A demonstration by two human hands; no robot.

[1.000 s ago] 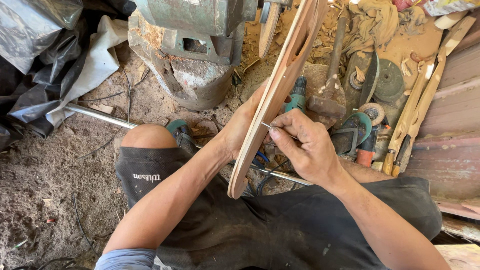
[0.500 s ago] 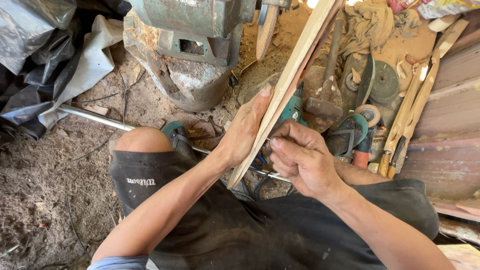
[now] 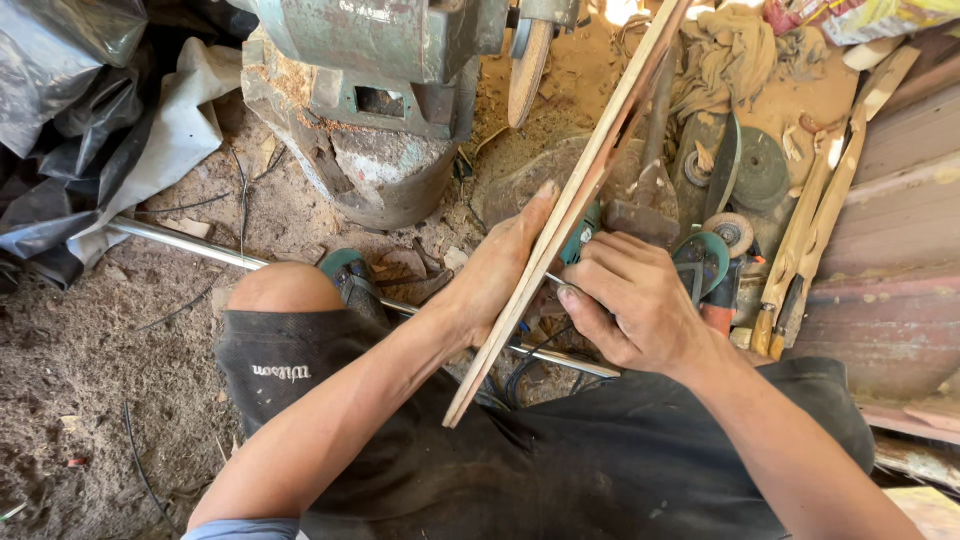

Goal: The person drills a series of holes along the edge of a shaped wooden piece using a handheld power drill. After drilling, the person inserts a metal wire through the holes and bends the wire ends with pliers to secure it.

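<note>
A thin flat wooden board point(image 3: 590, 175) stands on edge, slanting from my lap up toward the top of the view. My left hand point(image 3: 500, 270) lies flat against its left face, fingers stretched along it. On the board's right side my right hand point(image 3: 630, 305) is curled with the fingertips pinched together near the wood; what it pinches is too small to tell. Both forearms reach up from the bottom, over black shorts point(image 3: 480, 470) and a bare knee point(image 3: 285, 290).
A green bench grinder point(image 3: 390, 40) with a worn disc point(image 3: 528, 65) stands on a block at the top. A metal rod point(image 3: 190, 247) crosses the sawdust floor. Teal angle grinder point(image 3: 700, 265), hammer point(image 3: 645, 190), discs and wooden pieces point(image 3: 810, 220) lie at right. Dark plastic sheeting point(image 3: 70, 130) lies left.
The board has turned from showing its broad face to nearly edge-on. My left hand has flattened along it, and my right hand has stayed pinched beside it.
</note>
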